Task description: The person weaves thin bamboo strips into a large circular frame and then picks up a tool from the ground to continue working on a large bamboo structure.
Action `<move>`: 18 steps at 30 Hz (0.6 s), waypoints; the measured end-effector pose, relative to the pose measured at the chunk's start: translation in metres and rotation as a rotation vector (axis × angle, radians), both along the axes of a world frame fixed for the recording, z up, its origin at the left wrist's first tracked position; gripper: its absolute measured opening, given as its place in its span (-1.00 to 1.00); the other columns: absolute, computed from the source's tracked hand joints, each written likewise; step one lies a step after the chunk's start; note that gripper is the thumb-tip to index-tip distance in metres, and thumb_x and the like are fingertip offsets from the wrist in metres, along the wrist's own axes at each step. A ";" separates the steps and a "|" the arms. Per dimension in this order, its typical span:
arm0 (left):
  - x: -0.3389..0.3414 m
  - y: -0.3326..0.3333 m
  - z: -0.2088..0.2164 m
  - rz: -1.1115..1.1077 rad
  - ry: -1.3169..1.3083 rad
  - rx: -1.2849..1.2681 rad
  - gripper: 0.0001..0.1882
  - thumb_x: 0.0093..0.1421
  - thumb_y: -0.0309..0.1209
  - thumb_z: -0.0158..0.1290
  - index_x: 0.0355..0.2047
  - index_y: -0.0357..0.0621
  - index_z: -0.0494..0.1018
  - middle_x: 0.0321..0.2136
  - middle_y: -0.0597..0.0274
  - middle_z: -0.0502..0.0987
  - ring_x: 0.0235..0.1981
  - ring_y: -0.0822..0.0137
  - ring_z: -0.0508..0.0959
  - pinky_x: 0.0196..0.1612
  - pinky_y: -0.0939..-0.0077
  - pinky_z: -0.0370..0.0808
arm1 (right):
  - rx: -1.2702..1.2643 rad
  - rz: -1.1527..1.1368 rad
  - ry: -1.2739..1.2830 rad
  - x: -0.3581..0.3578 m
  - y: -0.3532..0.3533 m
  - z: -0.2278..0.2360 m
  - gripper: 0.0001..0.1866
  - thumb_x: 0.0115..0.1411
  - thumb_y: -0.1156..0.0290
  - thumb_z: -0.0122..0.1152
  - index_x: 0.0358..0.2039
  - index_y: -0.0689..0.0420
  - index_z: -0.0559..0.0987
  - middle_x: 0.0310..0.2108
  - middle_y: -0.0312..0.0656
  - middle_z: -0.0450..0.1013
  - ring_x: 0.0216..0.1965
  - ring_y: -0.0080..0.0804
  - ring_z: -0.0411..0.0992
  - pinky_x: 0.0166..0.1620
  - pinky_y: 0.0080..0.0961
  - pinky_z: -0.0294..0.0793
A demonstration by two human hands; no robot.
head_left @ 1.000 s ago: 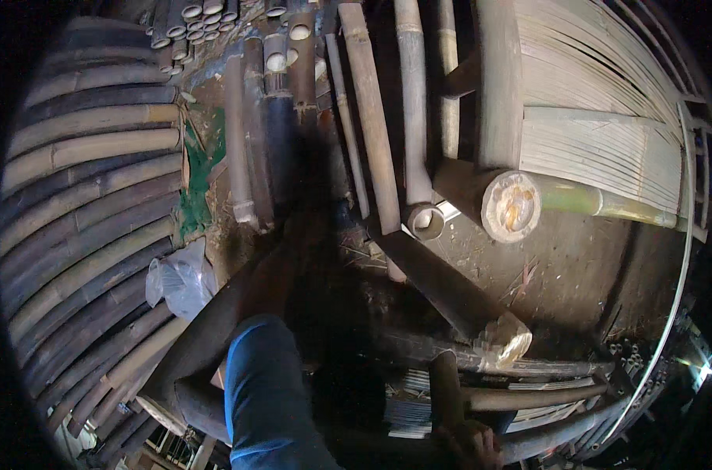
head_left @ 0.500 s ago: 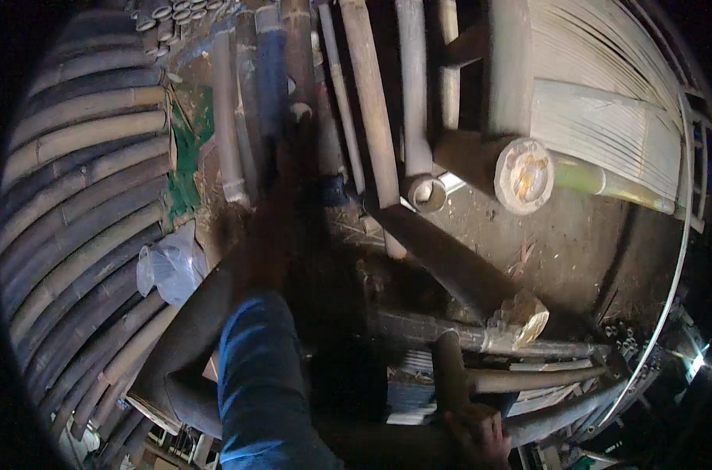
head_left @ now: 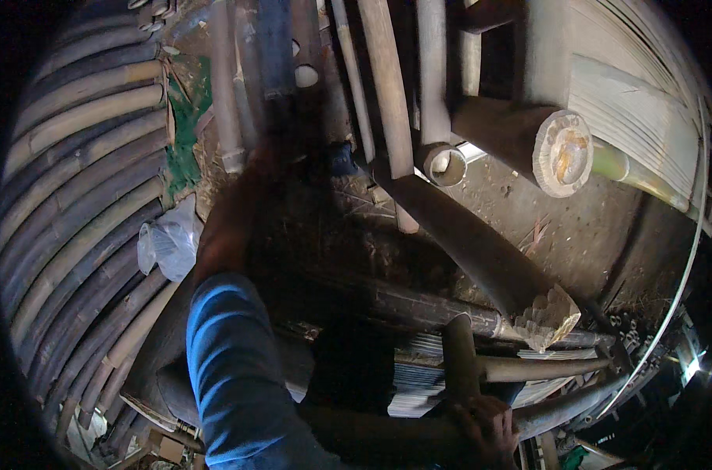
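My left arm, in a blue sleeve, stretches forward over the floor. Deep shadow covers my left hand (head_left: 271, 153), so its fingers cannot be made out; it is nearest to the ends of several bamboo poles (head_left: 227, 94) at the upper left. At the lower right, my right hand (head_left: 487, 423) has its fingers curled over a thick bamboo pole (head_left: 540, 417) that lies crosswise. Just above that hand, a short upright bamboo piece (head_left: 459, 356) meets the crosswise pole. A dark bamboo pole with a rough-cut end (head_left: 473, 243) slants across the middle.
Stacked bamboo poles (head_left: 82, 157) line the left side, with a clear plastic bag (head_left: 169, 243) and green cloth (head_left: 183, 149) beside them. A thick cut log end (head_left: 563, 153), a hollow bamboo end (head_left: 446, 166) and pale slatted sheets (head_left: 630, 117) are at the upper right.
The view has shifted, so the far poles and log end sit higher and more to the right. My left forearm shows more bare skin beyond the sleeve. My right hand stays on the pole.
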State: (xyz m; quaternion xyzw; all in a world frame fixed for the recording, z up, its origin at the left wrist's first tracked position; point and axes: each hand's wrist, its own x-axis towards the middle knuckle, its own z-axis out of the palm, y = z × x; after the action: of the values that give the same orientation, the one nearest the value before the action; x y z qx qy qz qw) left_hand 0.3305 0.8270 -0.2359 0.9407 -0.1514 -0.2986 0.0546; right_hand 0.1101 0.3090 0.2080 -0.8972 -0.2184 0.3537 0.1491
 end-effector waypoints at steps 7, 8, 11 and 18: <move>0.077 0.047 0.021 0.113 0.024 0.092 -0.61 0.14 -0.19 0.24 -0.10 -0.17 0.60 -0.28 0.09 0.65 -0.20 0.09 0.66 -0.28 0.13 0.63 | 0.010 -0.018 0.010 -0.006 -0.002 0.002 -0.50 0.12 0.36 0.35 0.13 -0.12 0.63 0.09 -0.08 0.48 0.07 0.00 0.49 -0.01 -0.13 0.61; 0.076 0.042 0.021 0.112 0.031 0.084 -0.61 0.14 -0.19 0.24 -0.10 -0.17 0.60 -0.27 0.09 0.66 -0.19 0.09 0.66 -0.28 0.13 0.63 | 0.008 -0.022 0.013 -0.007 -0.003 0.003 -0.50 0.12 0.36 0.35 0.13 -0.12 0.63 0.09 -0.08 0.48 0.07 0.01 0.49 -0.01 -0.12 0.61; 0.051 0.026 0.007 0.084 0.028 0.058 -0.60 0.14 -0.19 0.24 -0.09 -0.18 0.60 -0.27 0.10 0.66 -0.19 0.10 0.66 -0.28 0.14 0.63 | 0.010 -0.018 0.010 -0.005 -0.005 -0.002 -0.50 0.13 0.34 0.35 0.13 -0.12 0.63 0.10 -0.07 0.48 0.07 0.02 0.49 -0.01 -0.11 0.61; 0.029 0.012 -0.010 0.063 -0.005 0.034 -0.58 0.14 -0.17 0.25 -0.09 -0.18 0.61 -0.26 0.11 0.66 -0.19 0.12 0.66 -0.29 0.16 0.64 | 0.008 -0.022 0.004 -0.005 -0.003 -0.006 -0.50 0.13 0.31 0.35 0.14 -0.11 0.62 0.12 -0.05 0.47 0.09 0.04 0.48 -0.01 -0.08 0.61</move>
State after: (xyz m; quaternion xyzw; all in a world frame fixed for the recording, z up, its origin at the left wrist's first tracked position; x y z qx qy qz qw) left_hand 0.3592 0.8389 -0.2461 0.9466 -0.1166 -0.2968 0.0475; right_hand 0.1049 0.3058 0.2017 -0.8983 -0.2094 0.3530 0.1571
